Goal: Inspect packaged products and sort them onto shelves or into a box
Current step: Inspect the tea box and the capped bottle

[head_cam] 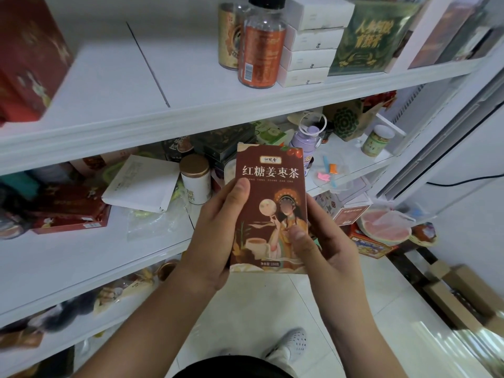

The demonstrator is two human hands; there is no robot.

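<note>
The box (268,203) stands upright between both hands in front of the shelves, its long axis running 12 to 6 and its printed face to the camera. The left grip (215,236) pinches its 9 o'clock edge, thumb on the front. The right grip (321,246) pinches the 5 o'clock corner the same way. Bare middle shelf (81,255) lies at 9 o'clock, bare top shelf (114,85) at 11, so the left grip is nearer to both. The box is brown-red card with white characters, a robed figure, a cup and red dates. It looks undented.
</note>
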